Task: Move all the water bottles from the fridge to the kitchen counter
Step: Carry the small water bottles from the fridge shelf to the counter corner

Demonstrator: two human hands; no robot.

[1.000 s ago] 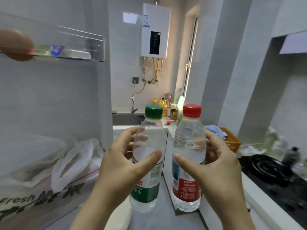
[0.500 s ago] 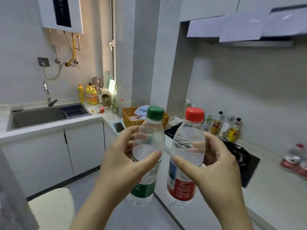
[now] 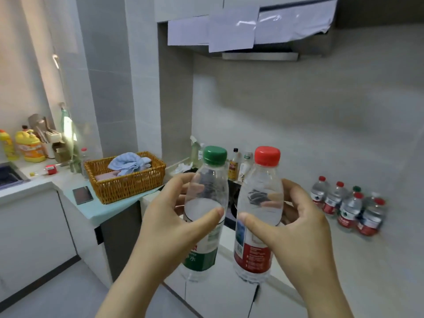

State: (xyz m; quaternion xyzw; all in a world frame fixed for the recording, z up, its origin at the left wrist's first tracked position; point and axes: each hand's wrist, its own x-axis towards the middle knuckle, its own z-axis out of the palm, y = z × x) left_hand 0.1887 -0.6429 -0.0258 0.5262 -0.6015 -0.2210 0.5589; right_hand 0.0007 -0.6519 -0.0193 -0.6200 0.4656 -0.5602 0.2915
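Observation:
My left hand (image 3: pixel 169 228) grips a clear water bottle with a green cap and green label (image 3: pixel 207 193), held upright in mid-air. Beside it, my right hand (image 3: pixel 298 230) grips a second upright water bottle with a red cap and red label (image 3: pixel 260 203). Both bottles hang in front of the kitchen counter (image 3: pixel 344 260). Several small water bottles (image 3: pixel 348 207), mostly red-capped, stand grouped on the counter by the wall at the right. The fridge is out of view.
A dark stove top (image 3: pixel 231 203) lies behind the held bottles, with sauce bottles (image 3: pixel 234 165) behind it. A wicker basket (image 3: pixel 128 182) with a blue cloth sits at the counter corner, a phone (image 3: pixel 82 195) beside it. Yellow detergent bottles (image 3: pixel 31 145) and the sink edge (image 3: pixel 9 177) are far left.
My view has swung right, away from the fridge and sink toward the stove and counter. The grouped bottles on the counter have come fully into view. Both hands keep holding their bottles.

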